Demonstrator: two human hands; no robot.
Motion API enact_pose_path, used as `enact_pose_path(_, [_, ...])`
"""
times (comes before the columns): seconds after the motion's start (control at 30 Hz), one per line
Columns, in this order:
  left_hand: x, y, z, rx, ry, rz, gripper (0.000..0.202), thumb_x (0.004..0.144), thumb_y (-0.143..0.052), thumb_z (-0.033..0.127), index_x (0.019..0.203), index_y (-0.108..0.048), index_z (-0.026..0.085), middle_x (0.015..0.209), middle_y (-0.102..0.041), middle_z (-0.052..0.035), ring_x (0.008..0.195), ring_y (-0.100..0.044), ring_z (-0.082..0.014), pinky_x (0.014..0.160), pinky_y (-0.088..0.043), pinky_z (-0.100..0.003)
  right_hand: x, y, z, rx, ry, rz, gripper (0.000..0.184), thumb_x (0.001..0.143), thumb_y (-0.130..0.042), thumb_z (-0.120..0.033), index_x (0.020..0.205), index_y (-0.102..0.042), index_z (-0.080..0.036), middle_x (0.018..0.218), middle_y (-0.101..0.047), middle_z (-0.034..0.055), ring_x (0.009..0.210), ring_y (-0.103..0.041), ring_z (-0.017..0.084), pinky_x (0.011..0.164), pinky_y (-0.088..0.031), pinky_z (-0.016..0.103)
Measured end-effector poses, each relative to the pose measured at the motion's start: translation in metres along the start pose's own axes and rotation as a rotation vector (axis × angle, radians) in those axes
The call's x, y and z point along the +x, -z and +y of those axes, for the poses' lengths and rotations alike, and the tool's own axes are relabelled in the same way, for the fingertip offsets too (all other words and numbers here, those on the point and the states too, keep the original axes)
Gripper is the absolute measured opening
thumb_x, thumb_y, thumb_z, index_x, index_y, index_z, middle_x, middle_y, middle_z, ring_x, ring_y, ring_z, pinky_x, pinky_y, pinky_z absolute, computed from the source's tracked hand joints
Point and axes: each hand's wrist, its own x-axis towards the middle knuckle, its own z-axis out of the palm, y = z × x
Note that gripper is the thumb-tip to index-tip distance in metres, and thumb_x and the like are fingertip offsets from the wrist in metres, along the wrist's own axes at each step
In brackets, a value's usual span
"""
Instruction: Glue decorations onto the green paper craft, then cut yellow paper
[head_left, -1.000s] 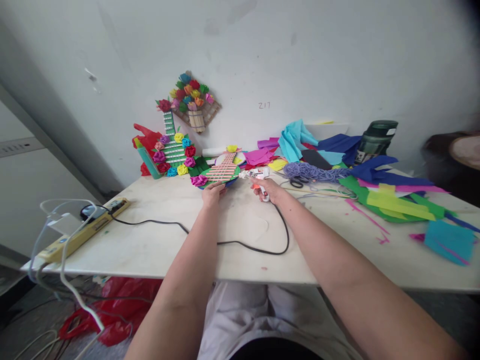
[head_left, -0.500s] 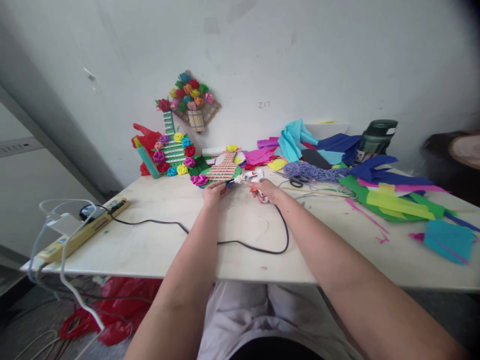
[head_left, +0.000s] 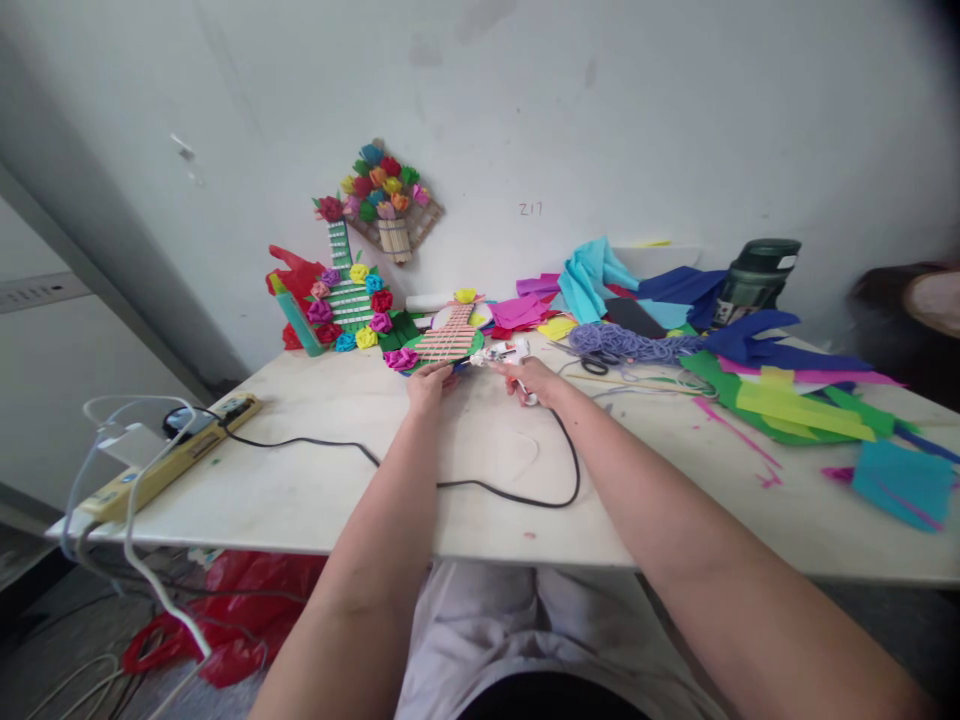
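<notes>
My right hand (head_left: 531,380) is closed round a white hot glue gun (head_left: 514,352) with an orange trigger. Its nozzle points left, at the right edge of a small craft guitar (head_left: 446,345). Pale pink strips cross the guitar's green body, with a magenta paper flower (head_left: 400,358) at its left and a yellow flower (head_left: 466,296) at the top. My left hand (head_left: 431,382) grips the guitar's near edge; some of its fingers are hidden. From the gun, a black cord (head_left: 517,497) loops over the white table (head_left: 300,500) under my forearms.
On the left lies a power strip (head_left: 180,455) with plugs. Behind stand a flower-trimmed guitar (head_left: 349,300) and a teal glue bottle (head_left: 297,318). Rightward are scissors (head_left: 595,366), purple yarn (head_left: 630,342), crepe paper (head_left: 795,400) and a dark green bottle (head_left: 756,280).
The view has shifted very slightly. Both hands, the glue gun and the craft guitar keep the same positions relative to each other.
</notes>
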Motion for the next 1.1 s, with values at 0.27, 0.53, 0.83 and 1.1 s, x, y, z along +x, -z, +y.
enact_pose_path(0.27, [0.0004, 0.0005, -0.0011, -0.006, -0.004, -0.001, 0.012, 0.061, -0.064, 0.01, 0.073, -0.065, 0.013, 0.055, -0.062, -0.002, 0.055, -0.063, -0.0165, 0.072, -0.054, -0.037, 0.0001, -0.0023, -0.0014, -0.016, -0.028, 0.019, 0.047, 0.064, -0.069, -0.056, 0.057, -0.047, -0.016, 0.038, -0.048, -0.0047, 0.024, -0.035, 0.006, 0.027, -0.035, 0.021])
enact_pose_path(0.53, [0.0002, 0.0008, -0.0011, -0.019, 0.001, 0.006, 0.013, 0.06, -0.064, 0.01, 0.073, -0.065, 0.013, 0.055, -0.063, -0.0024, 0.058, -0.064, -0.0179, 0.074, -0.054, -0.038, 0.0009, -0.0013, -0.0007, 0.005, -0.033, 0.024, 0.041, 0.065, -0.071, -0.05, 0.067, -0.048, -0.016, 0.039, -0.047, -0.0065, 0.025, -0.035, 0.007, 0.027, -0.036, 0.022])
enact_pose_path(0.83, [-0.0003, 0.0013, -0.0001, -0.001, 0.01, 0.013, 0.012, 0.061, -0.064, 0.01, 0.072, -0.065, 0.013, 0.055, -0.062, -0.0019, 0.057, -0.064, -0.0177, 0.075, -0.053, -0.038, -0.0001, 0.0011, -0.0029, 0.005, -0.08, 0.069, 0.038, 0.067, -0.071, -0.046, 0.068, -0.048, -0.016, 0.038, -0.046, -0.0069, 0.025, -0.035, 0.006, 0.028, -0.037, 0.021])
enact_pose_path(1.1, [0.0008, 0.0014, 0.0005, 0.003, 0.017, 0.011, 0.011, 0.062, -0.063, 0.01, 0.071, -0.065, 0.015, 0.056, -0.062, -0.0018, 0.063, -0.065, -0.0185, 0.076, -0.054, -0.037, -0.005, 0.0048, -0.0069, 0.023, -0.063, 0.068, 0.039, 0.068, -0.069, -0.049, 0.069, -0.051, -0.015, 0.04, -0.048, -0.0048, 0.026, -0.035, 0.005, 0.027, -0.035, 0.02])
